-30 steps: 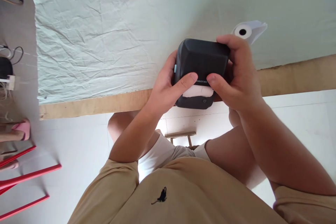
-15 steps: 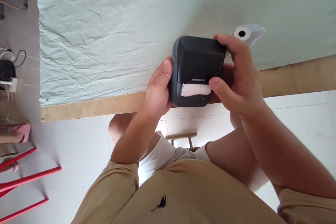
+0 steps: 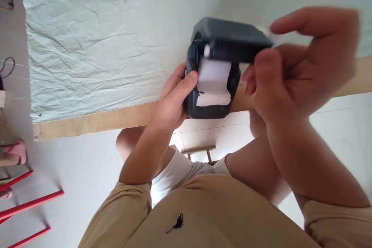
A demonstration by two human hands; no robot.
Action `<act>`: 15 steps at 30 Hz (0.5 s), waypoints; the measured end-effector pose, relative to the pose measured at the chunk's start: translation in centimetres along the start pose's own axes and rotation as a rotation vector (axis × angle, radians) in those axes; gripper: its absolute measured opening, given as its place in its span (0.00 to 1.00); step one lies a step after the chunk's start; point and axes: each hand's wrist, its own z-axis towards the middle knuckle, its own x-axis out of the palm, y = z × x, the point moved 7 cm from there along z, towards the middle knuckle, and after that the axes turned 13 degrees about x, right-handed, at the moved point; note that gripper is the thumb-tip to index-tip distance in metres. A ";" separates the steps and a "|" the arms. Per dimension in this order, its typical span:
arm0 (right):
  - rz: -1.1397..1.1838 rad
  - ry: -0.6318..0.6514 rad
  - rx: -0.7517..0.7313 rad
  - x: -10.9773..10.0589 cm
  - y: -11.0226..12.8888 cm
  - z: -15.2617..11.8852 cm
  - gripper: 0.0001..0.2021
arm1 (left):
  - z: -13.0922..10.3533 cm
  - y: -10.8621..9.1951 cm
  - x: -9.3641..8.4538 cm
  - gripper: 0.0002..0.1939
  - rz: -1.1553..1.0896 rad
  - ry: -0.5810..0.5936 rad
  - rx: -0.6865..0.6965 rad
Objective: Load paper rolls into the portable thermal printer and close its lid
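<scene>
Black printer (image 3: 209, 112) in your left hand (image 3: 171, 102), fingers clasping its side, thumb (image 3: 188, 81) just beside white paper (image 3: 214, 77); raised lid (image 3: 229, 31) at thumb of your right hand (image 3: 302, 71), too blurred to tell whether gripping.

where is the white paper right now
In the head view, the white paper is just above the picture's middle, in the open dark device, just below the raised lid and to the right of the left hand.
</scene>
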 end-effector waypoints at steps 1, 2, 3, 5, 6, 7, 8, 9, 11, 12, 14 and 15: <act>-0.007 -0.002 0.001 0.0 0.2 0.3 0.25 | 0.0 0.0 0.0 0.38 -0.016 0.010 -0.011; -0.014 -0.005 0.001 -0.1 0.3 0.6 0.25 | -0.1 0.0 0.1 0.37 -0.027 0.016 -0.018; -0.023 -0.008 -0.001 -0.3 0.5 1.0 0.24 | -0.1 -0.1 0.2 0.35 -0.036 0.022 -0.022; -0.048 -0.017 -0.010 -1.0 0.8 1.8 0.21 | 0.0 -0.4 0.5 0.32 -0.048 0.029 -0.002; -0.073 -0.032 -0.019 -1.4 1.0 2.0 0.18 | 0.0 -0.6 0.6 0.31 -0.048 0.032 0.019; -0.112 -0.060 -0.036 -1.9 1.2 2.2 0.15 | 0.1 -0.9 0.7 0.31 -0.042 0.030 0.043; -0.168 -0.090 -0.057 -2.4 1.4 2.3 0.13 | 0.1 -1.1 0.7 0.31 -0.033 0.027 0.062; -0.237 -0.127 -0.084 -2.8 1.7 2.2 0.10 | 0.2 -1.2 0.7 0.31 -0.025 0.024 0.072; -0.358 -0.181 -0.143 -3.2 2.1 2.1 0.08 | 0.2 -1.3 0.6 0.29 -0.018 0.019 0.068; -0.392 -0.194 -0.172 -3.2 2.2 2.0 0.08 | 0.2 -1.2 0.6 0.27 -0.026 0.025 0.062; -0.386 -0.201 -0.216 -3.0 2.3 2.0 0.08 | 0.3 -1.2 0.6 0.24 -0.048 0.041 0.057; -0.362 -0.193 -0.233 -2.9 2.3 2.0 0.08 | 0.3 -1.2 0.5 0.24 -0.053 0.044 0.058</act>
